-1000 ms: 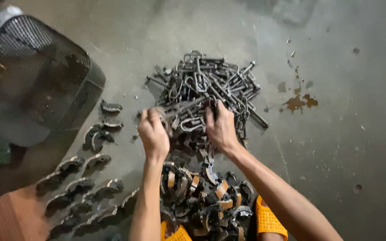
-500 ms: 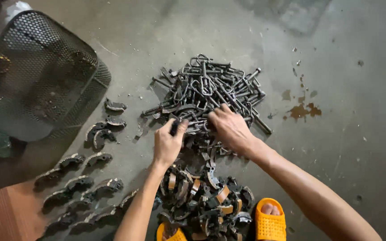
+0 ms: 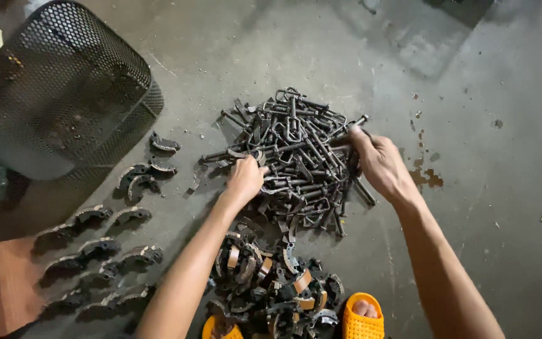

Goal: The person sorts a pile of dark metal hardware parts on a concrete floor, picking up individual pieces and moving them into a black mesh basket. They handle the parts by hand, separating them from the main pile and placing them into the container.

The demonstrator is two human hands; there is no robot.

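A heap of dark metal U-bolts and rods (image 3: 296, 150) lies on the concrete floor. My left hand (image 3: 244, 180) rests on the heap's left edge with its fingers curled around some pieces. At the heap's right side my right hand (image 3: 379, 163) has its fingers closed over a few rods. Closer to me lies a second heap of curved brake shoes (image 3: 265, 282) with brown linings.
A black mesh basket (image 3: 58, 94) stands tilted at the left. Several brake shoes (image 3: 98, 251) lie in rows on the floor below it. My feet in orange sandals (image 3: 362, 317) show at the bottom edge. A rust stain (image 3: 428, 177) marks the floor to the right.
My hands have spread apart from the middle of the bolt heap, the left to its left edge and the right to its right side. The camera view has shifted.
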